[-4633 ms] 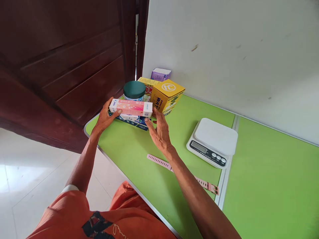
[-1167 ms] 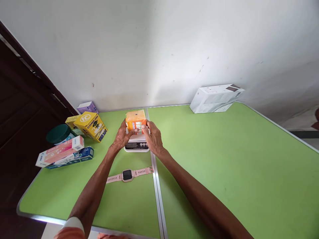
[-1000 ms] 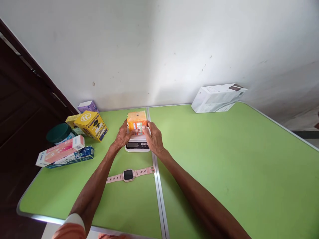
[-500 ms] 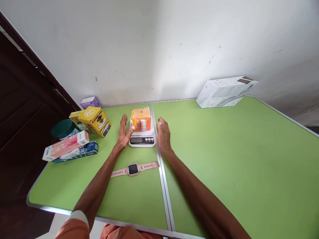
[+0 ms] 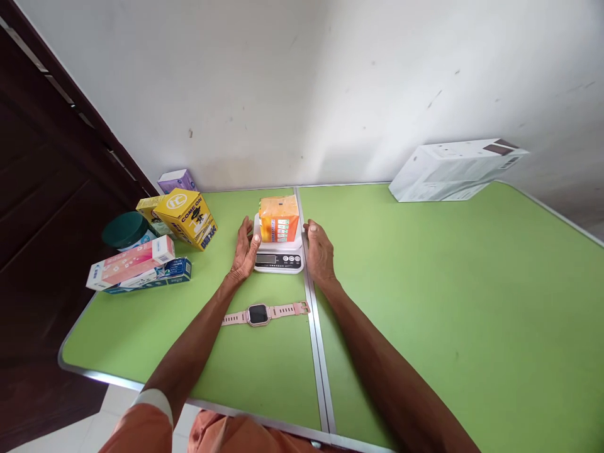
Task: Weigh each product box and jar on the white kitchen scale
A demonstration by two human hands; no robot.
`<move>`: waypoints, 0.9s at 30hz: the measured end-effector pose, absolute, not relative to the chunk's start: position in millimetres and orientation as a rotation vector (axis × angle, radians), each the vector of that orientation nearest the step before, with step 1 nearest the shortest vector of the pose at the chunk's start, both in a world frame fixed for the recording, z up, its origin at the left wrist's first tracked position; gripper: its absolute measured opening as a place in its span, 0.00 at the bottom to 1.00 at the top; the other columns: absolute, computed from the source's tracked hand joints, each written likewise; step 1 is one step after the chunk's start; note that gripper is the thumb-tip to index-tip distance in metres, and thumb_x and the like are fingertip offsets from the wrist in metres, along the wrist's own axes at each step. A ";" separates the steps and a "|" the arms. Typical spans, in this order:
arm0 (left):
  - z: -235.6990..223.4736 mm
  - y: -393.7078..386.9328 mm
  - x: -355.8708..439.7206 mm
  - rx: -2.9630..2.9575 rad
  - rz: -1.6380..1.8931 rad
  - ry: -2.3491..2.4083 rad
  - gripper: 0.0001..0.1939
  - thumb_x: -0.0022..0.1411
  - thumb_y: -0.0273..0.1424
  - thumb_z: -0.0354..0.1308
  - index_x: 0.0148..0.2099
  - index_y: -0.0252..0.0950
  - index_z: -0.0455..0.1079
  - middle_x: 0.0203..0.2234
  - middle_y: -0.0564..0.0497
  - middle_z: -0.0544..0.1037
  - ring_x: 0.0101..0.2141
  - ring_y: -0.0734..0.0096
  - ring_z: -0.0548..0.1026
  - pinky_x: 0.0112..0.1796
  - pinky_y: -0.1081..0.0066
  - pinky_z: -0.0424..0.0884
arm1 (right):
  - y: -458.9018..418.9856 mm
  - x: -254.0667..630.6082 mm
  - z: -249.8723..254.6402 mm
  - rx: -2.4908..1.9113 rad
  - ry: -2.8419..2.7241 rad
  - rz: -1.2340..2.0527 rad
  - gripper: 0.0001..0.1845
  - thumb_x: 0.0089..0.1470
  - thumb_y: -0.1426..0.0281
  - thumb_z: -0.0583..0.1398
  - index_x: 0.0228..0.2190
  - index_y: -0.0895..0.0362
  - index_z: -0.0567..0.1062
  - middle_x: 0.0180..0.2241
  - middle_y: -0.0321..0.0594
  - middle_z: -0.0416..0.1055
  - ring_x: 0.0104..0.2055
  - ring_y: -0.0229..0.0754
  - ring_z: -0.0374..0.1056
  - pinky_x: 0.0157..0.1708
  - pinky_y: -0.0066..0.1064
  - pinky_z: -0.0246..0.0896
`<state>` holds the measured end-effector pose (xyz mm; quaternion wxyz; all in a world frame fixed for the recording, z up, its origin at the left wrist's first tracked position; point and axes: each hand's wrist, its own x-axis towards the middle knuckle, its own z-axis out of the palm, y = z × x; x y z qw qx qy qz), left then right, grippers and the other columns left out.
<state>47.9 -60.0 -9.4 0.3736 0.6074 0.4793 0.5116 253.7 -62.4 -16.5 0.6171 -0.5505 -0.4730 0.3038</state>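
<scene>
An orange-and-yellow soft pack (image 5: pixel 279 220), which looks like tissues, rests on the platform of a white kitchen scale (image 5: pixel 278 246) with a black control strip and a small display. My left hand (image 5: pixel 243 253) is at the scale's left side, fingers stretched forward and thumb apart, over the edge. On the other side, my right hand (image 5: pixel 321 253) stands on edge beside the scale, palm inward, fingers extended. Both hands are at or very near the scale's sides; whether they touch it I cannot tell. A pink-strapped smartwatch (image 5: pixel 258 314) lies flat in front of the scale.
At the left are a yellow box (image 5: pixel 186 217), a purple box (image 5: pixel 177 180), a green-lidded tub (image 5: pixel 125 229), a pink box (image 5: pixel 131 261) and a blue box (image 5: pixel 178 270). A white box (image 5: pixel 453 170) leans by the wall. A metal seam (image 5: pixel 315 327) crosses the green table (image 5: pixel 425 302).
My right hand has come in against the scale's right side. My left thumb has moved off the pack's front toward the scale's edge. The whole view has shifted slightly.
</scene>
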 end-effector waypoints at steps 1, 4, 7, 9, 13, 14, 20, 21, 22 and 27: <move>-9.5 -60.2 47.5 1.546 1.312 1.235 0.44 0.71 0.64 0.51 0.80 0.49 0.53 0.76 0.42 0.61 0.76 0.48 0.60 0.74 0.49 0.57 | -62.6 253.8 -15.6 -1.270 -1.086 0.698 0.44 0.64 0.31 0.48 0.52 0.53 0.80 0.56 0.52 0.79 0.60 0.56 0.72 0.67 0.55 0.62; -8.9 -60.0 47.0 1.536 1.304 1.254 0.45 0.71 0.64 0.50 0.80 0.48 0.53 0.76 0.41 0.61 0.76 0.48 0.60 0.75 0.49 0.57 | -63.7 253.6 -12.1 -1.278 -1.087 0.697 0.45 0.63 0.30 0.47 0.50 0.53 0.80 0.54 0.51 0.80 0.59 0.56 0.73 0.66 0.53 0.63; -8.4 -59.6 47.1 1.536 1.301 1.269 0.45 0.71 0.64 0.50 0.80 0.47 0.53 0.75 0.41 0.62 0.76 0.48 0.60 0.74 0.49 0.57 | -65.4 253.1 -8.5 -1.282 -1.108 0.687 0.44 0.63 0.30 0.46 0.48 0.52 0.79 0.51 0.50 0.80 0.56 0.55 0.73 0.63 0.51 0.65; -8.6 -59.2 47.1 1.538 1.304 1.278 0.45 0.71 0.65 0.50 0.79 0.47 0.54 0.75 0.41 0.62 0.75 0.47 0.60 0.74 0.49 0.58 | -66.6 253.0 -6.3 -1.284 -1.126 0.677 0.43 0.64 0.30 0.45 0.45 0.52 0.79 0.48 0.49 0.81 0.53 0.54 0.73 0.60 0.49 0.67; -9.3 -58.1 46.5 1.554 1.303 1.294 0.45 0.71 0.66 0.49 0.79 0.48 0.55 0.73 0.41 0.64 0.74 0.46 0.63 0.73 0.47 0.61 | -68.1 252.9 -4.2 -1.286 -1.158 0.649 0.41 0.66 0.32 0.45 0.41 0.51 0.77 0.43 0.47 0.79 0.48 0.53 0.72 0.55 0.47 0.68; -9.5 -57.8 46.3 1.558 1.301 1.295 0.45 0.71 0.66 0.49 0.79 0.47 0.55 0.73 0.41 0.64 0.74 0.46 0.63 0.72 0.47 0.62 | -68.2 253.0 -4.2 -1.286 -1.162 0.641 0.40 0.66 0.32 0.45 0.40 0.51 0.77 0.43 0.46 0.79 0.48 0.52 0.72 0.54 0.47 0.69; -10.1 -57.9 46.1 1.564 1.286 1.301 0.46 0.70 0.67 0.49 0.79 0.48 0.54 0.73 0.39 0.63 0.73 0.49 0.64 0.73 0.46 0.60 | -68.0 253.4 -5.3 -1.278 -1.188 0.614 0.36 0.69 0.35 0.45 0.38 0.50 0.76 0.40 0.44 0.78 0.47 0.51 0.71 0.53 0.45 0.69; -10.1 -58.1 46.1 1.565 1.286 1.305 0.46 0.70 0.67 0.49 0.79 0.48 0.54 0.73 0.40 0.64 0.73 0.49 0.64 0.73 0.46 0.60 | -68.2 253.5 -5.0 -1.276 -1.190 0.616 0.36 0.69 0.36 0.45 0.38 0.50 0.75 0.41 0.44 0.78 0.47 0.51 0.71 0.53 0.45 0.68; -10.1 -58.3 46.2 1.567 1.286 1.308 0.46 0.70 0.67 0.49 0.79 0.48 0.54 0.73 0.40 0.64 0.73 0.49 0.64 0.73 0.47 0.60 | -68.4 253.5 -4.5 -1.274 -1.192 0.620 0.36 0.69 0.36 0.45 0.38 0.50 0.75 0.41 0.44 0.78 0.47 0.51 0.71 0.54 0.45 0.68; -9.4 -58.4 46.6 1.584 1.280 1.310 0.48 0.69 0.68 0.49 0.79 0.46 0.53 0.73 0.38 0.64 0.73 0.48 0.65 0.72 0.46 0.62 | -69.8 253.4 -1.7 -1.273 -1.195 0.626 0.35 0.68 0.35 0.45 0.37 0.50 0.74 0.41 0.45 0.77 0.46 0.52 0.70 0.53 0.46 0.67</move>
